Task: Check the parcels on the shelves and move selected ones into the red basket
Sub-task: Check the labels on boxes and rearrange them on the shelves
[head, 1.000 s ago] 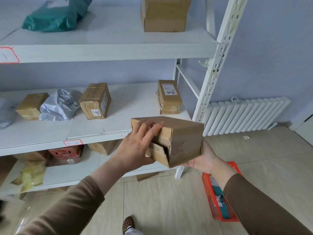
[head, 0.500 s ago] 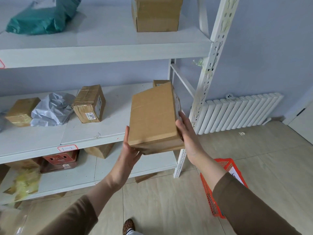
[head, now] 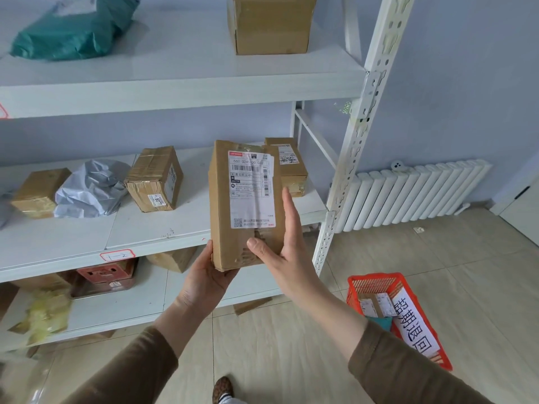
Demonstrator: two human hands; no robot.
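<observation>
Left hand (head: 208,279) and right hand (head: 287,246) grasp one parcel (head: 246,205); one red basket (head: 376,282) nearby.

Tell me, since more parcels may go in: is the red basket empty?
Not empty. The red basket on the floor already holds a small labelled parcel, with something teal beneath it.

parcel (head: 221,228): matt cardboard, glossy tape | basket (head: 376,282): red plastic mesh

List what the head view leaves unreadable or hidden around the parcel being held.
- Held parcel: label text too small.
- Its bottom: covered by left hand and right hand.
- Box behind: partly hidden by the parcel.
- Red basket: contents partly hidden by right sleeve.
</observation>
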